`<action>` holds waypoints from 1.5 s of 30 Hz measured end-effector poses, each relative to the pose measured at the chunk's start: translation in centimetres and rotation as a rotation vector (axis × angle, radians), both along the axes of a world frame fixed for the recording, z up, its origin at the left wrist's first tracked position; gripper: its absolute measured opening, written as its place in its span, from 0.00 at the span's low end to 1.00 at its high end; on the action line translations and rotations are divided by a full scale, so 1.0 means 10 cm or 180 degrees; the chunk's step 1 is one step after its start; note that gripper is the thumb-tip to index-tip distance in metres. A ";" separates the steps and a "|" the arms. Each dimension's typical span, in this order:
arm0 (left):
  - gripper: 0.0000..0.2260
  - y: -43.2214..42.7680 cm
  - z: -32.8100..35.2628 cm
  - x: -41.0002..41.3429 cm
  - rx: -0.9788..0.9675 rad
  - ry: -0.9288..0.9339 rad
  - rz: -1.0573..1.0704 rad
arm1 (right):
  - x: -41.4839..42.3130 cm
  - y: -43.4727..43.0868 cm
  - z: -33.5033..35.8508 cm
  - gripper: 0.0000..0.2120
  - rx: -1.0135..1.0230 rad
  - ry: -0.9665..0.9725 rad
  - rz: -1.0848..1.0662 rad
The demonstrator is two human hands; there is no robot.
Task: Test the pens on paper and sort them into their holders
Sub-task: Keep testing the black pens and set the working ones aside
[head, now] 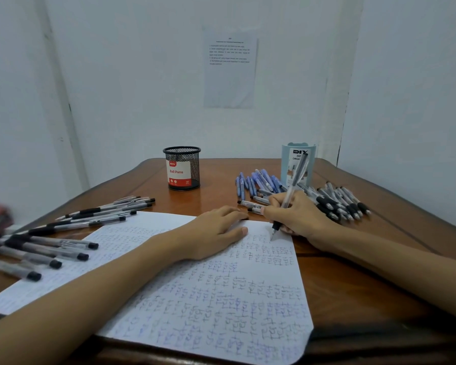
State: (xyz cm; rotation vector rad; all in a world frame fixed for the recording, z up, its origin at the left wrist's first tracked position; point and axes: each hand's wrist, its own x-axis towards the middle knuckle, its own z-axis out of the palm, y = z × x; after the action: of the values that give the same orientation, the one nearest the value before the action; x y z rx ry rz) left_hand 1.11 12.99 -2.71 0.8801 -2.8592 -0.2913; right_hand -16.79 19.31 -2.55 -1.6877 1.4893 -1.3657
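Two hands are at work on your worktop. Your right hand grips a clear-barrelled pen in a writing hold. Its fingers are curled round the lower barrel, and the tip is down on the far right part of the written sheet. Your left hand lies flat on the same sheet just beside it, fingers straight, holding nothing.

The sheet is densely covered with small test marks in blue and dark ink. A second sheet lies partly under it to the left.

Holders: a black mesh holder labelled "Ball Pens" stands at centre rear. A pale blue holder stands at right rear, behind the raised pen.

Loose stock: blue pens lie heaped just left of the pale blue holder, and black-gripped pens lie beyond your right hand. A capped black pens group is spread across the left side, some lying on the second sheet.

A printed notice is fixed to the wall; its text is too small to read.
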 end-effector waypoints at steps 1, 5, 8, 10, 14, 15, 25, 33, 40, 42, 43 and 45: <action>0.23 0.00 0.00 0.00 -0.0003 0.0005 -0.0003 | 0.00 0.00 0.00 0.20 0.0018 0.0012 0.0014; 0.23 -0.01 -0.01 0.00 0.0009 0.0002 -0.0001 | 0.01 0.00 0.00 0.20 0.0004 0.0036 -0.0019; 0.22 -0.01 -0.01 -0.01 -0.0002 -0.0004 0.0011 | 0.00 -0.01 -0.01 0.21 -0.0056 0.0047 -0.0083; 0.22 -0.01 -0.01 -0.01 -0.0007 -0.0009 0.0003 | 0.00 -0.01 -0.01 0.21 -0.0084 0.0099 -0.0094; 0.22 -0.01 -0.01 -0.01 0.0005 -0.0012 0.0002 | 0.00 -0.02 -0.01 0.21 -0.0172 0.0147 -0.0123; 0.22 -0.02 -0.01 -0.01 0.0000 -0.0014 0.0001 | 0.00 -0.01 -0.01 0.20 -0.0183 0.0136 -0.0127; 0.22 -0.03 -0.01 -0.01 0.0002 -0.0031 0.0006 | -0.01 -0.02 0.00 0.20 -0.0202 0.0249 -0.0261; 0.23 -0.02 -0.02 0.01 -0.0007 0.0000 -0.0016 | 0.03 0.05 0.06 0.19 -0.0115 -0.0221 -0.0292; 0.22 -0.02 -0.01 0.01 0.0022 0.0039 -0.0051 | -0.18 0.10 0.34 0.15 -0.0437 -0.0109 -0.0851; 0.22 -0.02 -0.01 0.01 0.0014 0.0029 -0.0048 | -0.24 0.10 0.33 0.10 -0.0520 0.0167 -0.0907; 0.22 -0.02 -0.01 0.01 0.0017 0.0030 -0.0050 | -0.26 0.09 0.31 0.10 -0.0535 0.0220 -0.0888; 0.22 -0.01 -0.01 0.01 0.0029 0.0030 -0.0054 | -0.26 0.07 0.28 0.11 -0.0551 0.0281 -0.0819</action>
State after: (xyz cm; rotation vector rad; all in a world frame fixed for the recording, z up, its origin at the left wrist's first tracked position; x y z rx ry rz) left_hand 1.20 12.85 -2.79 0.8541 -2.8602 -0.3100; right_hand -19.38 20.04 0.26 -1.7256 1.7307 -1.6126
